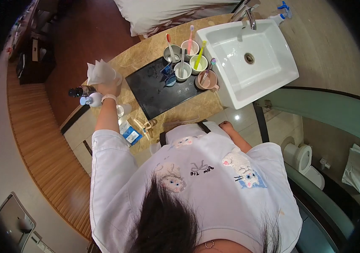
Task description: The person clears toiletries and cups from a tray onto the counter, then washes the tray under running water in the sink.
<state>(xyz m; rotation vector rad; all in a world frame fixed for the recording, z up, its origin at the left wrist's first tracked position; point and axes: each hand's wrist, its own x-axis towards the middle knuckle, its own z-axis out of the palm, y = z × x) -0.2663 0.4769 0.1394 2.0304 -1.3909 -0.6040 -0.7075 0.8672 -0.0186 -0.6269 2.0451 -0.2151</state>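
Note:
My left hand (107, 87) reaches out at the far left of the marble counter, closed around a bunch of white tissues (100, 71); its fingertips are partly hidden. Close by it stand a pump bottle with a pale blue top (92, 100) and a dark-capped bottle (77, 91). A clear cup (123, 110) is near my wrist. Beside my waist, away from the counter items, my right hand (227, 126) hangs with curled fingers and nothing visible in it.
A black tray (146, 92) bears sunglasses (170, 80) and several cups with toothbrushes, including a pink mug (208, 81). To its right is a white sink (268, 80) with a faucet (251, 19). A blue-white packet (131, 134) lies at the near edge. A toilet (303, 158) stands right.

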